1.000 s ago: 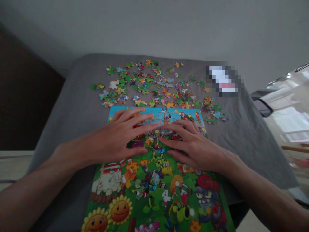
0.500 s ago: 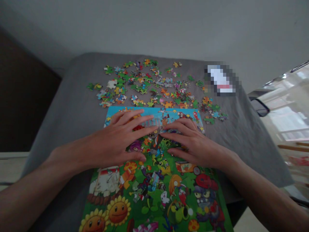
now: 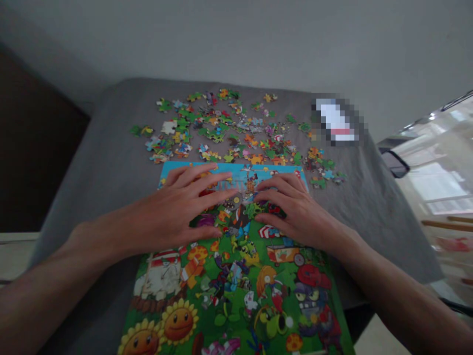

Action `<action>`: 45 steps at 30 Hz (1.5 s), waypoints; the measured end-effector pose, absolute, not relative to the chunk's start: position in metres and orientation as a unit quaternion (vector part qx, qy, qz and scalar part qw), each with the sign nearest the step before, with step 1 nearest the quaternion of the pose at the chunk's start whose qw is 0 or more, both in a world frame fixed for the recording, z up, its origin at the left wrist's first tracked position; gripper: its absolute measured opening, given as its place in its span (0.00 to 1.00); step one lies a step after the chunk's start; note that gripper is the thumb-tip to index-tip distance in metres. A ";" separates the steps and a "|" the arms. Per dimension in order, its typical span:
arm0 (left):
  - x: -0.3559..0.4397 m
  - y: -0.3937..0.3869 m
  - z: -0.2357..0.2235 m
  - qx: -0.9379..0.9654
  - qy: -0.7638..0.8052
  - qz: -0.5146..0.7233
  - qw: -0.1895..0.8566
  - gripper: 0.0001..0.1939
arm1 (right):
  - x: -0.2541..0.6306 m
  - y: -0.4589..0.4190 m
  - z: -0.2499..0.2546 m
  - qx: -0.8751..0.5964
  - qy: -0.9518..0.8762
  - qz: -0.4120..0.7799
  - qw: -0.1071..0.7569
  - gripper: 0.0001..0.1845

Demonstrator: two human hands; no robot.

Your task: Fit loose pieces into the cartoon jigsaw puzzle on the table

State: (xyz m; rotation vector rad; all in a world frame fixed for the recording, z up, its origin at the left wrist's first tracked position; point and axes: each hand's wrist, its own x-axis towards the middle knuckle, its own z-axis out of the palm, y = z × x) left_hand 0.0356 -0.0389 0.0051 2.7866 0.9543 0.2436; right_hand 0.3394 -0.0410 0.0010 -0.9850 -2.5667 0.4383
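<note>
A colourful cartoon puzzle board [image 3: 229, 315] lies on a grey-covered table, with sunflowers, zombies and a blue strip along its far edge. Over its upper left part, my left hand [image 3: 195, 197] lies palm down with fingers spread and nothing in them. My right hand [image 3: 290, 209] rests over the upper right part, fingers apart and slightly bent, also holding nothing. Between the hands, a zombie picture [image 3: 239, 217] shows on the board. Several loose jigsaw pieces [image 3: 214, 133] are scattered just beyond the far edge. Both palms hide the picture under them.
A blurred-out, pixelated object [image 3: 338, 121] sits at the table's far right corner. The grey cloth [image 3: 373, 197] drapes over the table. A pale wall [image 3: 236, 39] stands behind, and a dark panel [image 3: 33, 148] is at the left.
My right hand has shifted slightly right, widening the gap between the two hands. My left hand moved a little up and left, along with a small shift of the whole view.
</note>
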 end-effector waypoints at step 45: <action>0.038 -0.035 0.004 0.944 0.277 0.124 0.132 0.11 | 0.377 -0.027 0.012 -0.287 -0.926 0.209 0.127 0.15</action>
